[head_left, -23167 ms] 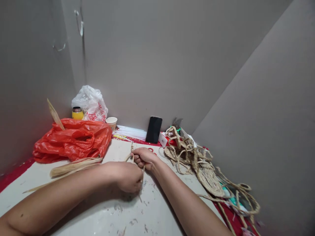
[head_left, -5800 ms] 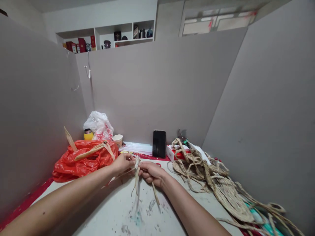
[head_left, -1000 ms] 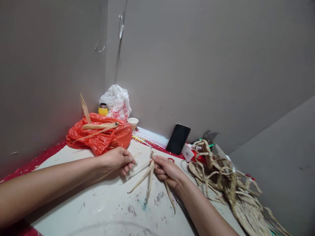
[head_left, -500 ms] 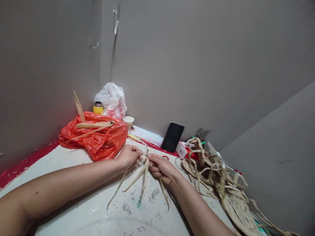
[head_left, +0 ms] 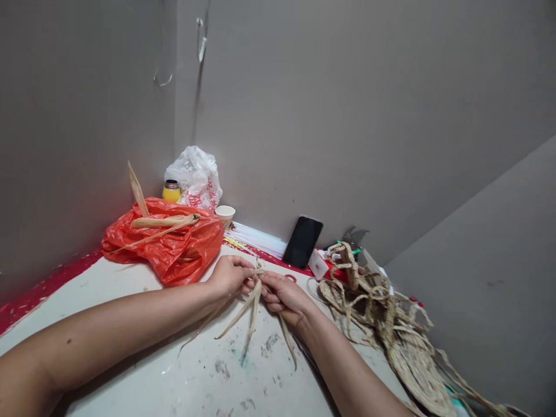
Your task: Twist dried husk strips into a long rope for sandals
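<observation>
Several pale, dry leaf strips (head_left: 254, 313), like corn husk, meet in a small knot between my hands and fan out downward over the white table. My left hand (head_left: 232, 277) pinches the bundle from the left side, one strip trailing below its wrist. From the right, my right hand (head_left: 284, 295) grips the strips close to the knot, with a strip hanging beneath its fingers. The fingertips of both hands nearly meet, and the knot itself is too small to make out. More dry leaves (head_left: 167, 221) lie on a red plastic bag (head_left: 191, 249) beyond my left hand.
Braided cord work (head_left: 417, 359) is heaped along the right side. A black phone (head_left: 303, 242) leans on the wall. At the back stand a paper cup (head_left: 225, 214), a yellow jar (head_left: 171, 192) and a white plastic bag (head_left: 195, 168). The white table (head_left: 143, 353) is stained.
My left fingers have shifted slightly right, closer to the knot. The strip trailing under my left hand has swung left. The view has moved a little.
</observation>
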`<act>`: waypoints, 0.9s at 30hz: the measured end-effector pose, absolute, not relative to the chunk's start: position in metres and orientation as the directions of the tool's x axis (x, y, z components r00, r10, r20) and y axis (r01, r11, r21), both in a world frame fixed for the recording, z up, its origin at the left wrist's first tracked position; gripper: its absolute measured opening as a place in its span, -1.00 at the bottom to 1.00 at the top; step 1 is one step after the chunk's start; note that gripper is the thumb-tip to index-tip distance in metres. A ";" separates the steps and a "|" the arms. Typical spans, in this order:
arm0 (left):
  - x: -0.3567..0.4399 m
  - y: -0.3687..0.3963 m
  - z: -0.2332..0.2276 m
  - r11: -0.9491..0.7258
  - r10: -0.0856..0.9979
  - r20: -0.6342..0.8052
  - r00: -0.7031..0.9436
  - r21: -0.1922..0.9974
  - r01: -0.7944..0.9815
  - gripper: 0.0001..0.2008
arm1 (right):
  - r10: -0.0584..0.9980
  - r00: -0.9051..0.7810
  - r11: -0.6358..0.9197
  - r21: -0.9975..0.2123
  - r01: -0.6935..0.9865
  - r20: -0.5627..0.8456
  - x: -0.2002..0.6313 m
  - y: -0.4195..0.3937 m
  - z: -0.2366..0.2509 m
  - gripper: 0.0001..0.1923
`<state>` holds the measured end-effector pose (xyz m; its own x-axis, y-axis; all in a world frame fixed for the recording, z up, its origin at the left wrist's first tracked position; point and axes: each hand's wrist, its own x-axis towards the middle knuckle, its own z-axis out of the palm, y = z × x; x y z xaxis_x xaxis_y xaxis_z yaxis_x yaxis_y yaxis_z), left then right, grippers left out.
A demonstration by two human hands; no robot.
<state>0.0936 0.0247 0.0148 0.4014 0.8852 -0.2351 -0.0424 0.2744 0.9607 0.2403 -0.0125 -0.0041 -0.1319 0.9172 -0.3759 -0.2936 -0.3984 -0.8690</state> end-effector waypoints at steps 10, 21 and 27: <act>0.094 0.028 -0.003 -0.095 0.916 0.006 0.401 0.975 0.200 -0.88 | 0.923 -0.117 -0.385 -0.874 -0.298 -0.367 0.240 -0.013 -0.006 -0.74; 0.092 0.042 0.005 -0.183 0.856 0.013 0.516 0.943 0.280 -0.91 | 0.917 -0.113 -0.398 -0.868 -0.296 -0.381 0.240 -0.013 -0.003 -0.76; 0.096 0.044 0.009 0.061 0.758 -0.237 0.608 0.954 0.295 -0.90 | 0.917 -0.111 -0.399 -0.869 -0.291 -0.384 0.241 -0.013 -0.002 -0.73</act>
